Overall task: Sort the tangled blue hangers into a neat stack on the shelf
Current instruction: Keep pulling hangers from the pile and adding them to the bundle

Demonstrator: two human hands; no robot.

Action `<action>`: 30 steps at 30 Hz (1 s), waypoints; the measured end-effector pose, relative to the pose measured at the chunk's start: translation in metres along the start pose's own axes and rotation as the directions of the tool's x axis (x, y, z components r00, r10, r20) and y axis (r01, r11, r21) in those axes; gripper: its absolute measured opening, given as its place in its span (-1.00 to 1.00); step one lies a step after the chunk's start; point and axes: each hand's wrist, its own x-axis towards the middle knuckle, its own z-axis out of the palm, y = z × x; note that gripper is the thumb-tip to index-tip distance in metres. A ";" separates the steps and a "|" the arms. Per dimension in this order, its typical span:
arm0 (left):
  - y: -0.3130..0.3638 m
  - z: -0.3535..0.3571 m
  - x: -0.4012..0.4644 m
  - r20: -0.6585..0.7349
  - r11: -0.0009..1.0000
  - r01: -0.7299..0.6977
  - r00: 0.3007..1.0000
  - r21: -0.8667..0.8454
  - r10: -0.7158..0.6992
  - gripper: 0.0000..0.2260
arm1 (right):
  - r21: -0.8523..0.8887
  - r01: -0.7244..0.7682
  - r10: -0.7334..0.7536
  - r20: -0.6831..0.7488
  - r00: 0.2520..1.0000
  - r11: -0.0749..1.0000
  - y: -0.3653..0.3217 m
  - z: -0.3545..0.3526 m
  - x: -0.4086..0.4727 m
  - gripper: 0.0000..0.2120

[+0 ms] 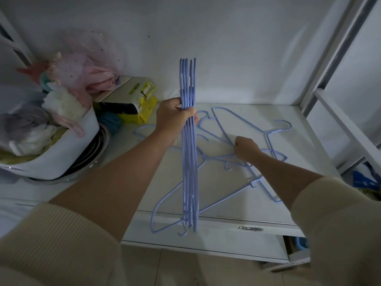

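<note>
My left hand point(173, 118) grips a bundle of several blue hangers point(188, 83) held edge-on above the white shelf point(257, 205), aligned side by side. Under and to the right of the bundle, several loose blue hangers point(224, 131) lie tangled flat on the shelf, hooks pointing different ways. My right hand point(246, 149) rests in the middle of that tangle, fingers pinched on the wire of one loose hanger. One more hanger point(165, 205) sticks out over the shelf's front edge.
A white bin of pastel clothes point(51, 129) stands at the left on a round glass lid. Yellow packets and a box point(142, 102) sit behind it. A white frame post point(321, 65) bounds the shelf at right. The back wall is white.
</note>
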 end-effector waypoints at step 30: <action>0.059 -0.027 -0.018 -0.086 0.993 -0.085 0.992 0.080 0.092 -0.89 | 0.873 -0.005 0.085 -0.041 0.995 0.487 -0.075 -0.082 -0.086 -0.69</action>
